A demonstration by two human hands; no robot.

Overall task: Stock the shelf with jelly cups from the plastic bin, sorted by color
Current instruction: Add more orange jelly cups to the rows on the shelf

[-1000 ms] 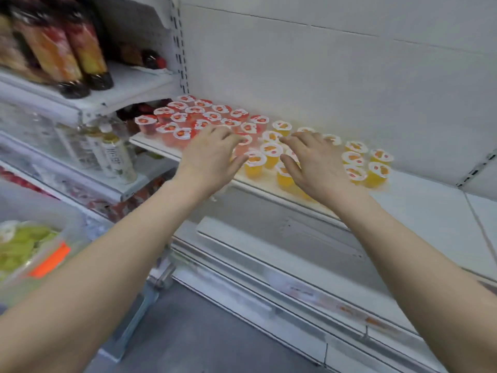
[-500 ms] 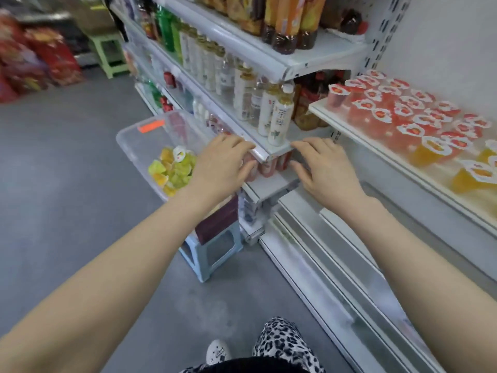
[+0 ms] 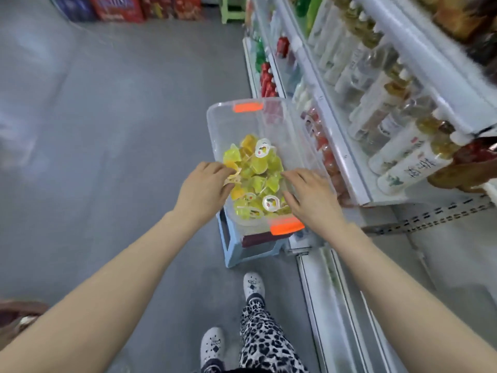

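Jelly cups (image 3: 255, 168) lie beneath both palm-down hands (image 3: 203, 189) (image 3: 313, 201).

The clear plastic bin (image 3: 228, 125) has bright orange latches (image 3: 248, 107). The small jelly cups (image 3: 258, 168) inside are yellow and orange, with white round lids (image 3: 270, 203). The plastic stool (image 3: 242, 255) is pale blue and the floor (image 3: 107, 130) grey. The trousers (image 3: 269, 345) carry a black-and-white leopard print; the clogs (image 3: 252, 285) are white.

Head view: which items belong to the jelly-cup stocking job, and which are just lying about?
Job: plastic bin, jelly cups in it, left hand and right hand, both at the cups.
Lying about: drink bottles, blue stool under the bin, red packs at the far end.
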